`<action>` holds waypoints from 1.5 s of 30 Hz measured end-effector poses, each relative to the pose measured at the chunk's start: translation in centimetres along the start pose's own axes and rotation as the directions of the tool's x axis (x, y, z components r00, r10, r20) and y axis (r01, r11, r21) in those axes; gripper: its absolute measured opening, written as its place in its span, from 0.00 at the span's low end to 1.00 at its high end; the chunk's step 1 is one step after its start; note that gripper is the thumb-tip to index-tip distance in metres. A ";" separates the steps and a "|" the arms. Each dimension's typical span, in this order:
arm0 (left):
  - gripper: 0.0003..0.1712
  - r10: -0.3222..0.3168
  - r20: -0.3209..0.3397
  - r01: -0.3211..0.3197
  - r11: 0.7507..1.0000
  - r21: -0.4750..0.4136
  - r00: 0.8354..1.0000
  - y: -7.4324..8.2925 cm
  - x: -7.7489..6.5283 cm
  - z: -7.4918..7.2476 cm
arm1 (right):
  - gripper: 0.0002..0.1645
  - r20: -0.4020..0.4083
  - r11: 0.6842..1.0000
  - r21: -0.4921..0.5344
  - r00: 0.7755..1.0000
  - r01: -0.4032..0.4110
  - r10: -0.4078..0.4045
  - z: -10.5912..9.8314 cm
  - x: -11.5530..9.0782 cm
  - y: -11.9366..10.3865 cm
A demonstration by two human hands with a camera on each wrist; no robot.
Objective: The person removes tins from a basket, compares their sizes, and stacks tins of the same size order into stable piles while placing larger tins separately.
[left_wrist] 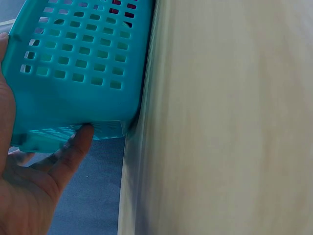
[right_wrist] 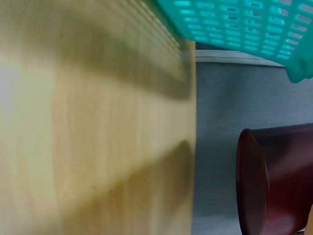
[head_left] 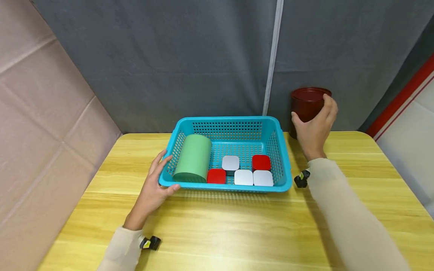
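A blue plastic basket with perforated walls stands on the table near its back edge. My left hand holds its front left corner, thumb at the front rim and fingers along the left side. My right hand grips a dark red canister from the front, thumb on the left and fingers at the right near its rim. In the right wrist view the canister shows its round end and is apart from the tabletop. Inside the basket, a large green cylinder lies at the left.
Beside the cylinder are small rounded-square pieces, including a red one, another red one and several white ones. A grey curtain hangs behind the wooden table. Pale cloth panels flank the sides.
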State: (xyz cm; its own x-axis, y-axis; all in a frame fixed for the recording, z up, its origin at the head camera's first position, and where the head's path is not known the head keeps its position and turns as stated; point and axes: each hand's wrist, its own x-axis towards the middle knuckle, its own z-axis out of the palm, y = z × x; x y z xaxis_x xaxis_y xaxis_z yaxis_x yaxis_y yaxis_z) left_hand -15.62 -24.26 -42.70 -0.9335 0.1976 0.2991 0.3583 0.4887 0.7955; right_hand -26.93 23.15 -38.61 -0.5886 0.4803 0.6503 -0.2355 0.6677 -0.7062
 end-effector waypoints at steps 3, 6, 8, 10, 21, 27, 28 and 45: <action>0.52 0.003 -0.001 -0.003 1.000 0.001 1.000 0.0 0.0 0.0 | 0.48 -0.022 0.999 0.029 1.000 -0.014 0.014 0.2 -0.3 0.7; 0.52 0.005 0.000 -0.005 1.000 0.007 1.000 0.1 0.0 0.0 | 0.48 -0.028 0.998 0.044 0.999 -0.036 0.037 0.3 -0.6 1.3; 0.52 0.006 0.002 -0.006 1.000 0.006 1.000 0.1 0.0 0.0 | 0.48 -0.027 0.997 0.047 0.998 -0.057 0.059 0.4 -0.9 1.6; 0.52 0.007 0.004 -0.007 1.000 0.003 1.000 0.1 0.0 0.0 | 0.47 -0.028 0.996 0.047 0.997 -0.070 0.072 0.3 -1.1 2.0; 0.52 0.001 0.004 -0.001 1.000 0.016 1.000 0.2 0.0 0.0 | 0.47 -0.011 0.999 0.015 0.999 -0.040 0.040 0.7 -2.1 3.0; 0.53 -0.001 0.004 0.000 1.000 0.029 1.000 0.2 0.1 -0.1 | 0.47 0.018 0.997 0.000 0.997 -0.075 0.075 0.6 -2.4 2.7; 0.53 -0.001 0.004 0.001 1.000 0.029 1.000 0.2 0.1 -0.1 | 0.47 0.022 0.997 -0.012 0.997 -0.078 0.078 0.6 -2.4 2.7; 0.52 -0.009 0.011 0.009 1.000 0.016 1.000 0.0 0.1 -0.2 | 0.41 0.106 0.972 -0.156 0.976 -0.173 0.191 -0.2 -2.3 2.1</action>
State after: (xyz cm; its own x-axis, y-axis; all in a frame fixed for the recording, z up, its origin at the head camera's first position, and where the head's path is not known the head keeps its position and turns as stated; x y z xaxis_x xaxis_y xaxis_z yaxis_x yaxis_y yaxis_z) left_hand -15.74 -24.37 -42.57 -0.9364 0.2027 0.2864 0.3505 0.5042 0.7893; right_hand -25.91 23.57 -41.59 -0.7013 0.5358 0.4702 -0.0066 0.6547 -0.7559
